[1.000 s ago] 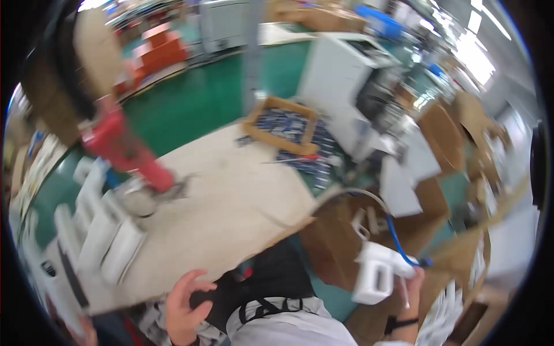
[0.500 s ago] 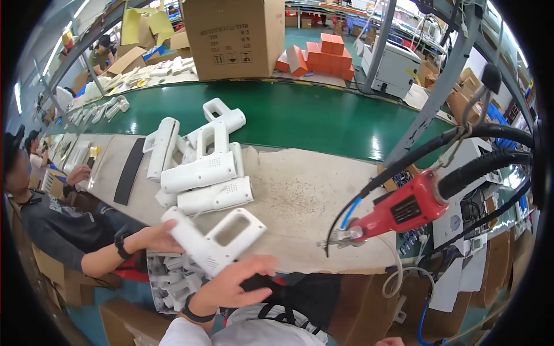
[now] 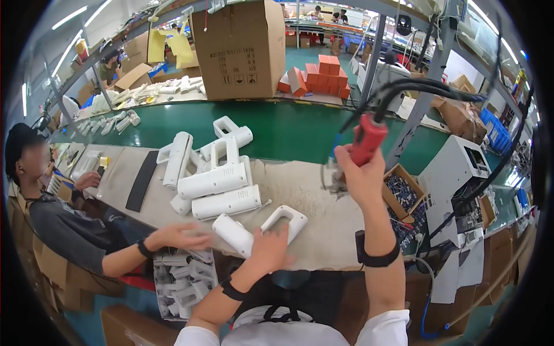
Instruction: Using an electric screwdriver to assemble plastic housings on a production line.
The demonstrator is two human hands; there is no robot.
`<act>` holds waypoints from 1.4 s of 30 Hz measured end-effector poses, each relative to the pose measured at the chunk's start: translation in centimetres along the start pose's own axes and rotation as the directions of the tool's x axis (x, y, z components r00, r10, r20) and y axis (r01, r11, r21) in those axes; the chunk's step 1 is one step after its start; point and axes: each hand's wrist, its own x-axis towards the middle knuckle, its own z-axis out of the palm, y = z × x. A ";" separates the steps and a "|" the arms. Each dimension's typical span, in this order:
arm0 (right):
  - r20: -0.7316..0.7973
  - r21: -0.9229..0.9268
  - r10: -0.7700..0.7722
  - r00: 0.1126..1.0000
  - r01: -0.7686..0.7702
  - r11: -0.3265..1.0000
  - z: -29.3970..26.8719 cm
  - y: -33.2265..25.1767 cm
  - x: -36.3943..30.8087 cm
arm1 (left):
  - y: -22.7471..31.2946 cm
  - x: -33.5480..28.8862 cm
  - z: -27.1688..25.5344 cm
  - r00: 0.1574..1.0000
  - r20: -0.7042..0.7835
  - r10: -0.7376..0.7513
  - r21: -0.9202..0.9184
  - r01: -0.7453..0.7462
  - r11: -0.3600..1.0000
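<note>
Right hand (image 3: 365, 177) has fingers wrapped round the red tool (image 3: 370, 138); left hand (image 3: 269, 251) over a white case (image 3: 232, 234), fingers blurred, can't tell if they're gripping!

Beyond your green conveyor belt (image 3: 300, 127)
A tall brown carton (image 3: 245, 37) faces you — stacked orange boxes (image 3: 323, 75) to its right, yellow sheets (image 3: 156, 46) hanging to its left.

ceiling tubes (image 3: 69, 18) glow brightly, edges bend, and the red tool (image 3: 369, 138) seems blurred.
</note>
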 end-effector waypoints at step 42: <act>-0.262 0.050 -0.105 0.959 0.122 0.991 -7.3 -1.7 -2.7 | 8.1 13.1 -0.3 0.908 0.182 0.378 -0.003 -0.384 0.923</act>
